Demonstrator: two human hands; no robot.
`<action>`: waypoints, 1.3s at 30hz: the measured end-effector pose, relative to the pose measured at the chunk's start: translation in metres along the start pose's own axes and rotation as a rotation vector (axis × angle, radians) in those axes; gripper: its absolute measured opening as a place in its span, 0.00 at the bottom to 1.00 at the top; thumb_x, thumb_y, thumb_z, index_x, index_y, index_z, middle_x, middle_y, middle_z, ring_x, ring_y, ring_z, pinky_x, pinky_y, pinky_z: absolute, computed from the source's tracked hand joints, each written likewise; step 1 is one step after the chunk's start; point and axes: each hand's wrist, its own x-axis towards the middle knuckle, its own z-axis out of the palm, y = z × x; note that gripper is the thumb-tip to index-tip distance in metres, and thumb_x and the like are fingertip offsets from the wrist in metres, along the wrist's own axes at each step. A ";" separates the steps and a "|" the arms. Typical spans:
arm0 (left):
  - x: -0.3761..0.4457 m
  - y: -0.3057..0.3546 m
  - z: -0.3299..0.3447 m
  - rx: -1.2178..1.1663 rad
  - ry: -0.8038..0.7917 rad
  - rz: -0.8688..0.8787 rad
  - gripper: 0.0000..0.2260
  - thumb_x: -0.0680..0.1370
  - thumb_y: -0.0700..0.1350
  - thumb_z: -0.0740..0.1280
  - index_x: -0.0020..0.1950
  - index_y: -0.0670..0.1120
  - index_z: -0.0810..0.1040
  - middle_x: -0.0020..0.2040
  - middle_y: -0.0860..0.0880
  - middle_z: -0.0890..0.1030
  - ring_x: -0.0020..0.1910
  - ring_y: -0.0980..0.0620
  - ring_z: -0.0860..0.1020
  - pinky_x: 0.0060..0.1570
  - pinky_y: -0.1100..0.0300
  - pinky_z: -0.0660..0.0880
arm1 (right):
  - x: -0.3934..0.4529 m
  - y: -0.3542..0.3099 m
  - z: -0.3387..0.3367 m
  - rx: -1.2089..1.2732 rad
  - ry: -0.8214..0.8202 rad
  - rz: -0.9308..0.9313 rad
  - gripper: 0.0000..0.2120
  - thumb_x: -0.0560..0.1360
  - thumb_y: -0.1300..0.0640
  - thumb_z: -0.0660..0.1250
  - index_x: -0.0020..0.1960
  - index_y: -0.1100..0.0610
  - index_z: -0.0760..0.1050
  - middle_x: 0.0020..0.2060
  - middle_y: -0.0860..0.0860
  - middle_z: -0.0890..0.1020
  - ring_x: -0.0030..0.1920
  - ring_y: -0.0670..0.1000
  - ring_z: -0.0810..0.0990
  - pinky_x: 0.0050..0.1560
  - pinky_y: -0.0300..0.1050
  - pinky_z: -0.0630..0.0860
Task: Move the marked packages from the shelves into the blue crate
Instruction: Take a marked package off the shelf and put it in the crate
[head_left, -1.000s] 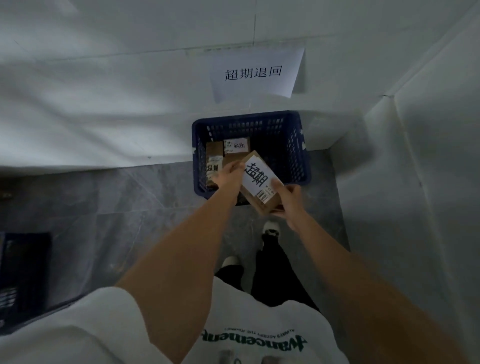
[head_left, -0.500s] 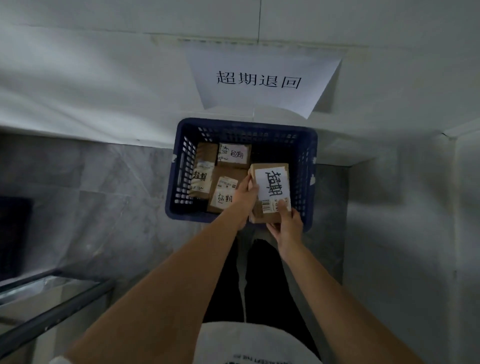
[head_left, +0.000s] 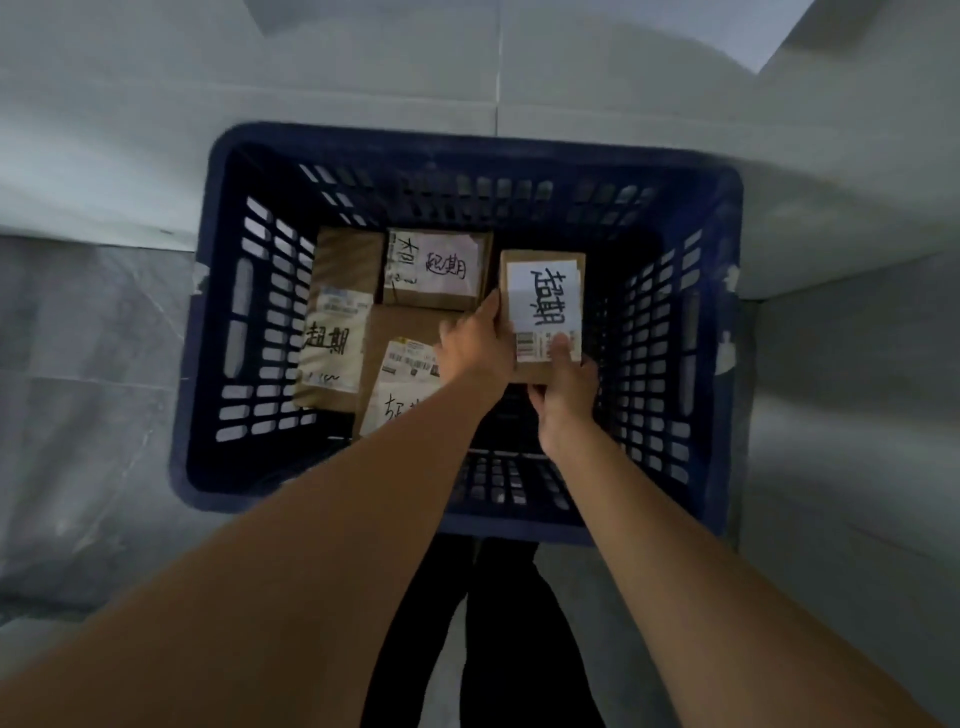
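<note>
Fingers of the right hand (head_left: 563, 382) curl round the near end of a small brown cardboard package (head_left: 542, 316), the thumb lying flat across its barcode strip; the left hand (head_left: 475, 348) clasps the package's left edge, thumb along the side and the other fingers hidden beneath. Between the two hands the package is held level inside the right half of a dark blue slotted plastic crate (head_left: 724, 332), and whether it touches the crate floor cannot be told. Its matt cardboard top carries a smooth white paper label with bold black handwritten characters, and a printed barcode sticker sits at the near end of that label.

To its left, three more brown cardboard packages lie flat in the crate: a small one with a white handwritten label (head_left: 436, 267) against the far wall, a long one with a white label (head_left: 332, 343) along the left wall, and a larger one with a barcode label (head_left: 400, 384) partly covered by the left forearm. The crate's walls are pierced with rows of rectangular slots, and it stands on a grey stone-like floor (head_left: 88, 395) against a pale wall (head_left: 363, 67).
</note>
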 end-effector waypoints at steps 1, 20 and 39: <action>0.012 -0.008 0.006 0.149 0.037 0.025 0.21 0.82 0.50 0.55 0.76 0.57 0.60 0.66 0.44 0.73 0.66 0.41 0.66 0.63 0.47 0.67 | 0.013 0.007 0.009 0.001 0.006 -0.008 0.15 0.80 0.52 0.64 0.64 0.56 0.68 0.59 0.56 0.79 0.55 0.55 0.80 0.58 0.52 0.78; 0.019 -0.031 -0.034 0.425 0.166 0.203 0.24 0.81 0.53 0.54 0.77 0.55 0.55 0.75 0.45 0.61 0.72 0.43 0.58 0.67 0.47 0.59 | 0.019 -0.023 0.041 -0.509 0.136 -0.169 0.36 0.80 0.41 0.59 0.80 0.55 0.48 0.78 0.55 0.56 0.75 0.57 0.62 0.73 0.51 0.62; -0.258 0.031 -0.340 0.436 0.500 0.116 0.25 0.83 0.54 0.48 0.79 0.49 0.48 0.79 0.47 0.48 0.78 0.46 0.43 0.76 0.47 0.43 | -0.353 -0.189 0.131 -1.653 -0.574 -1.409 0.26 0.83 0.45 0.50 0.78 0.54 0.57 0.79 0.54 0.53 0.79 0.55 0.47 0.76 0.52 0.41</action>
